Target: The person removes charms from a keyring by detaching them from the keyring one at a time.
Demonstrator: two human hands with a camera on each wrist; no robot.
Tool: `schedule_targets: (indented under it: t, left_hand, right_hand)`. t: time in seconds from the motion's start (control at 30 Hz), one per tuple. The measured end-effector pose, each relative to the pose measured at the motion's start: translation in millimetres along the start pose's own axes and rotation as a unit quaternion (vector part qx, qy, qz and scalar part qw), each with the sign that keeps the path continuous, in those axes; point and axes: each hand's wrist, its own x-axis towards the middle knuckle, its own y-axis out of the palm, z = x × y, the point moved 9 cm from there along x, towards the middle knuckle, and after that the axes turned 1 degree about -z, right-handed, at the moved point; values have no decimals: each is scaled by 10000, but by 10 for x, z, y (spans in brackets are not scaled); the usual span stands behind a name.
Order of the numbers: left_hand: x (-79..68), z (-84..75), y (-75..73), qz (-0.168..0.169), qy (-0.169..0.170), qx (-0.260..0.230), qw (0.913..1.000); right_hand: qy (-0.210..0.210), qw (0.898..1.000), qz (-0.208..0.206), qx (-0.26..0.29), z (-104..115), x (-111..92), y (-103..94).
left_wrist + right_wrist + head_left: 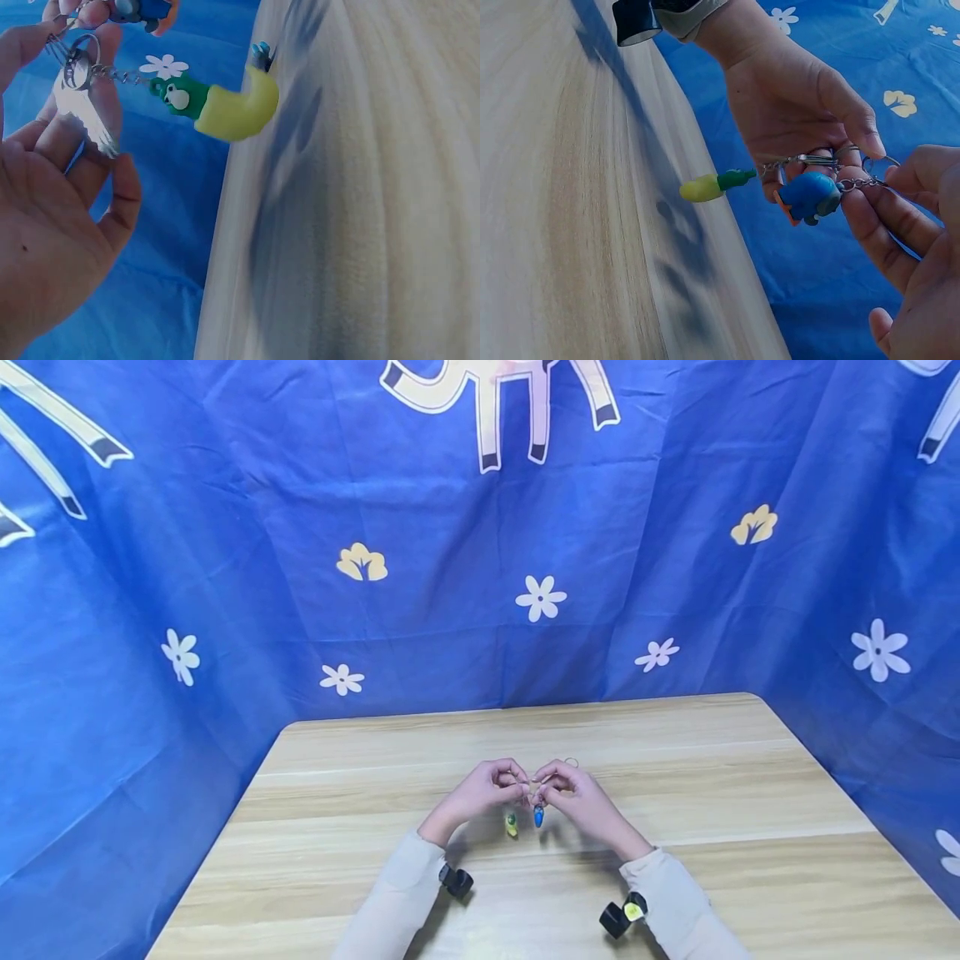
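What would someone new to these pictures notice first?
Probably the vivid blue backdrop, dotted with white flowers, behind the wooden table. Next, above the table, the left hand pinching a dangling green-and-yellow keychain, and close beside it the right hand with a blue keychain.

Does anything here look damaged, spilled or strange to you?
Nothing stands out. The green-and-yellow keychain dangles from the left hand, the blue keychain from the right hand; both look intact, and no spill is visible.
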Motion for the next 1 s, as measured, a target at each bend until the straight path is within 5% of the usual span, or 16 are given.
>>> schedule_targets:
  t: [0.23, 0.53, 1.0]
  left_hand:
    - [3, -17, -61, -249, 49, 247, 9994]
    - [-136, -341, -37, -257, 332, 249, 9988]
    - [-24, 29, -79, -110, 156, 384, 9991]
  right_hand:
    - [95, 9999, -22, 89, -29, 25, 14]
    - [265, 9988, -169, 384, -106, 31, 3]
    - [532, 9954, -310, 729, -163, 43, -24]
